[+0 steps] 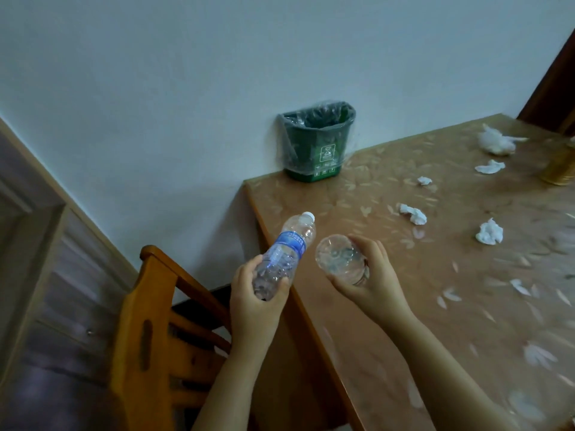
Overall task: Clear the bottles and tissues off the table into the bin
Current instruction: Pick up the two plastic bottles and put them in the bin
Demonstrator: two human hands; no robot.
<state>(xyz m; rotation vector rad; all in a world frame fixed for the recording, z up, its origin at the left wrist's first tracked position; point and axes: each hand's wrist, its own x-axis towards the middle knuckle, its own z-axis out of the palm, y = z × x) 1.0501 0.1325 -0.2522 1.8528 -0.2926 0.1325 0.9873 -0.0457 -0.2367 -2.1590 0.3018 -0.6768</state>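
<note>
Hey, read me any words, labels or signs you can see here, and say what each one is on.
No text is readable.
Blue label on the bottle in the left hand: white print, too blurred.
Green bin: white pictogram with small marks beneath, too small to read.

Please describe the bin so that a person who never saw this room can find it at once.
Look at the brown leaf-patterned table and follow it to its far corner against the pale wall. There stands a small dark green plastic bin, lined with a clear plastic bag. It is the only upright green thing; the crumpled white tissues lie flat nearby.
</note>
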